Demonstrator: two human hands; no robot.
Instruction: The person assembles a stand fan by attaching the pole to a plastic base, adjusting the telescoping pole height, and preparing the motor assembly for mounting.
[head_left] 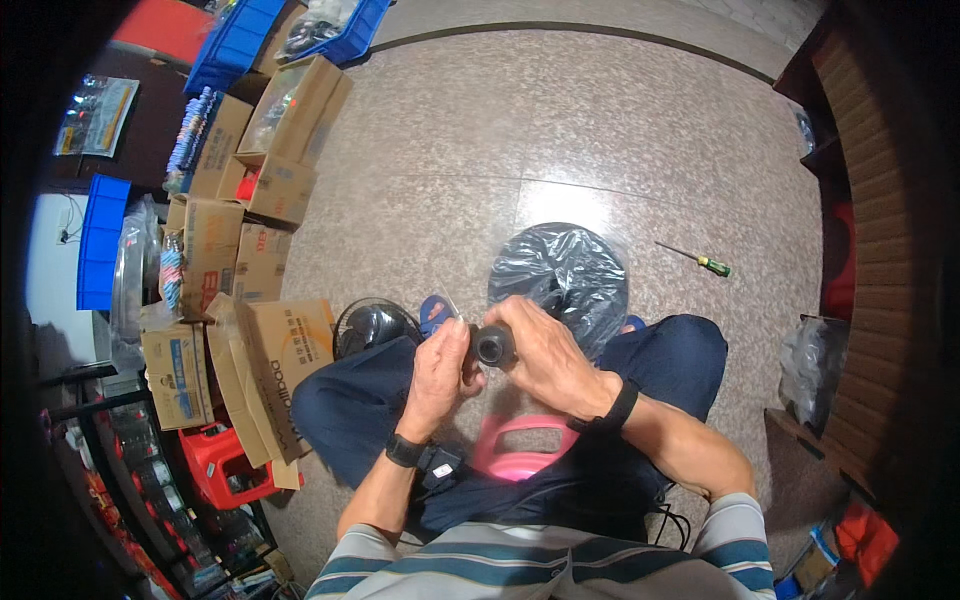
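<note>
While right hand [548, 358] holds cylinder [492, 347], bag [560, 268] sits ahead, screwdriver [711, 265] near.

- Floor [430, 130]: speckled, pinkish-grey tile with thin joints; bright glare patch [565, 203] near the middle;
- Far side: dark curved strip [520, 28] edging the floor; grey surface beyond;
- Left: pale wall section [60, 290]; black-framed rack [82, 408], loaded; red stool [203, 462] beside it;
- Right: brown ribbed panel [880, 200], dark-edged.

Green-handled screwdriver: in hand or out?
Out: screwdriver lies on the floor, right of the black plastic; the left hand and right hand are both at a black cylindrical part.
</note>
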